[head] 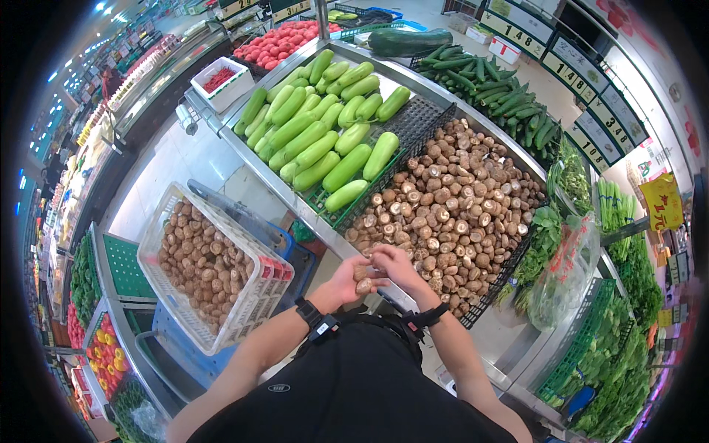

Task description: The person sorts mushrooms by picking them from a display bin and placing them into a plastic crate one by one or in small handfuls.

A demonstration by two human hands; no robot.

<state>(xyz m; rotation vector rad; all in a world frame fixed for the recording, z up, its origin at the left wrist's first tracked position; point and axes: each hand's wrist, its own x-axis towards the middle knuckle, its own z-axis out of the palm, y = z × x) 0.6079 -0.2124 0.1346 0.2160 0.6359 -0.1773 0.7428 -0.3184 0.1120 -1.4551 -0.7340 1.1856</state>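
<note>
My left hand (353,281), palm up, holds a couple of brown mushrooms (364,286) at the stall's metal edge. Just to its right, my right hand (396,266) has its bent fingers close to the left fingers; whether it grips a mushroom cannot be told. Beyond my hands spreads a large heap of brown mushrooms (443,205) in a black plastic crate. To the left, a white plastic crate (213,249) holds more of these mushrooms. Pale green gourds (310,138) lie in a green and black crate beside the heap.
A metal rail (288,194) borders the display. A blue cart (188,343) stands under the white crate. Cucumbers (487,88) lie behind the mushrooms; leafy greens and a clear plastic bag (562,282) are at the right. Price signs (581,72) hang at the upper right.
</note>
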